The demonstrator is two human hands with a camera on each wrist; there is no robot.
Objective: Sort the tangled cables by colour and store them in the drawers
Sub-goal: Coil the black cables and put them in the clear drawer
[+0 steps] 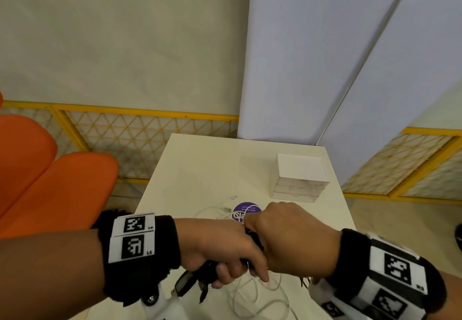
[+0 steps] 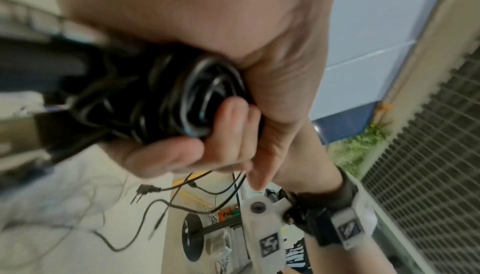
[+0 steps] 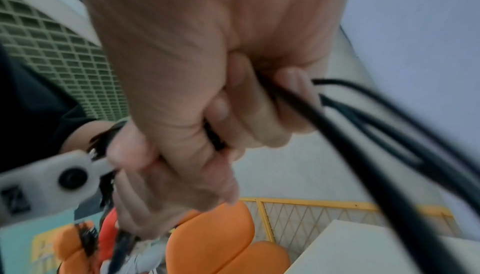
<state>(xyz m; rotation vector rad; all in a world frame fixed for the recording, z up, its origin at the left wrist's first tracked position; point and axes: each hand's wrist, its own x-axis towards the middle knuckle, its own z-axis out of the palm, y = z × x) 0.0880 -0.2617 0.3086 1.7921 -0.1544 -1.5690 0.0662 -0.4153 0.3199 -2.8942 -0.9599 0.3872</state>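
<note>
I've got both hands together over the near edge of the white table (image 1: 200, 169), working one bundle. My left hand (image 1: 220, 249) is clenched around a coil of black cables (image 2: 187, 98) — fingers curled under it, thumb side on top, which I read as keeping the loops from springing apart. My right hand (image 1: 292, 239) is closed on strands of that same black bundle, with black cord running out between its curled fingers (image 3: 262, 114) in the right wrist view. The grip looks like a wind or a tug to free the black from the rest, though I can't tell which.

The coil sits in the air between the two hands, above the table and not resting on it. In the head view its long axis seems to run roughly left-right across me, from one fist into the other. In the left wrist view the loops face the camera, and loose tails with plugs (image 2: 145, 191) hang down from below the fist.

The white cables (image 1: 252, 292) lie loose on the table beneath the hands, some reaching toward a purple sticker (image 1: 246, 208). They're apart from my grip, so I judge the colours mostly split already.

The drawers (image 1: 300, 179) — a small white stack — stand at the far right of the table, well away from the hands. They look closed, so storing isn't started.
</note>
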